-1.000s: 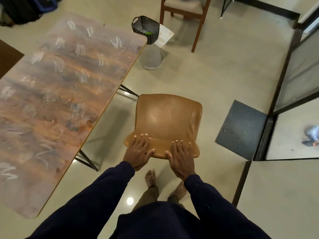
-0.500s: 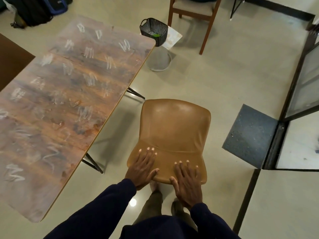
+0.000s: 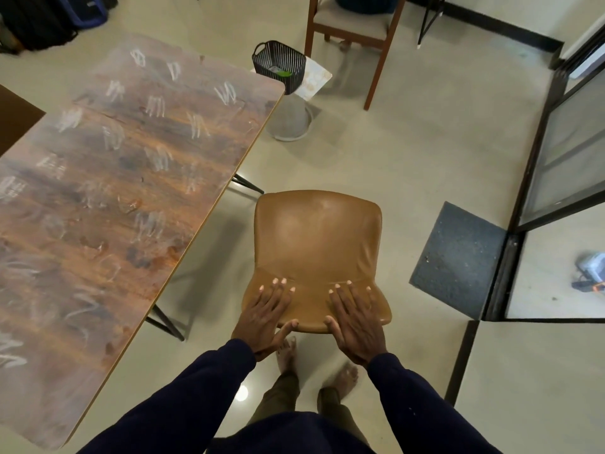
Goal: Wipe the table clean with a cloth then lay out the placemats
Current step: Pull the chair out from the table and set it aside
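Observation:
A long wooden table [image 3: 131, 191] at the left carries several white scribble marks across its top. Beside its right edge stands a tan leather chair [image 3: 317, 237]. My left hand [image 3: 265, 314] and my right hand [image 3: 355, 322] both grip the top of its backrest, fingers laid over the front and thumbs along the edge. A pale patterned sheet [image 3: 315, 80], perhaps a placemat, lies under a black basket [image 3: 278, 65] beyond the table's far corner. No cloth is in view.
The basket sits on a white pedestal stool [image 3: 289, 124]. A wooden chair [image 3: 353, 24] stands behind it. A grey doormat [image 3: 458, 257] and a glass door frame [image 3: 530, 178] are at the right. Dark bags [image 3: 49, 18] lie at the top left. My bare feet [image 3: 288, 352] are behind the tan chair.
The tan chair and my hands sit lower and nearer in view than before, and my feet have shifted. Both hands keep the same hold on the backrest.

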Demonstrator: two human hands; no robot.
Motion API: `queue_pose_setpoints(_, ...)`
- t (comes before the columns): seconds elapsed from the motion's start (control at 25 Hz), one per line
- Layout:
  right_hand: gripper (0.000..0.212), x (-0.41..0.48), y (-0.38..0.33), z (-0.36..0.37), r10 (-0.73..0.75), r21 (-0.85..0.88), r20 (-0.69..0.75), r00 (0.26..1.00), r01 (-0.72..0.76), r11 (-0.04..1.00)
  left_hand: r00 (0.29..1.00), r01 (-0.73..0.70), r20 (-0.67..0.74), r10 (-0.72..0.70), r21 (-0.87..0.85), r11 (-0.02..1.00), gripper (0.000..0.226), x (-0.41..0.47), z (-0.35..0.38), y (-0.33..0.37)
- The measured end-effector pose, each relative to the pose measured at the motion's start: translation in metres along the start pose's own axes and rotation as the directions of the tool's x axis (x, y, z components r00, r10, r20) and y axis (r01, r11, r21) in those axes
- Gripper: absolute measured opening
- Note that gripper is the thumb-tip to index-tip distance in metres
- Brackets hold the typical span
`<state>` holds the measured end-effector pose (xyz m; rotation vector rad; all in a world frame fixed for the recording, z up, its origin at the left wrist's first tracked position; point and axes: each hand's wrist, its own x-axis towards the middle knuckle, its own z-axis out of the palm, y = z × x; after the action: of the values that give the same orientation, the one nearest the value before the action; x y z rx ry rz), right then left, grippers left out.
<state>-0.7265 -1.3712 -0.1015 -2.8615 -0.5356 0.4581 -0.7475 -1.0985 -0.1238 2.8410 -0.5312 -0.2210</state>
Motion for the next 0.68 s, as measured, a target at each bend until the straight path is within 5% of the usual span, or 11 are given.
queue_pose_setpoints(0.32,0.068,0.069,0.034,-0.031,-0.178,-0.192,0.022,0.984,0.179,0.965,0.98,0.198,-0.004,-0.199,-0.066,0.978,0.075,0.031,-0.007,0.01)
queue_pose_setpoints(0.68,0.071,0.145,0.068,-0.06,-0.381,-0.18,0.078,0.921,0.389,0.903,0.888,0.452,-0.046,-0.458,-0.093,0.887,0.072,0.069,-0.005,0.032)
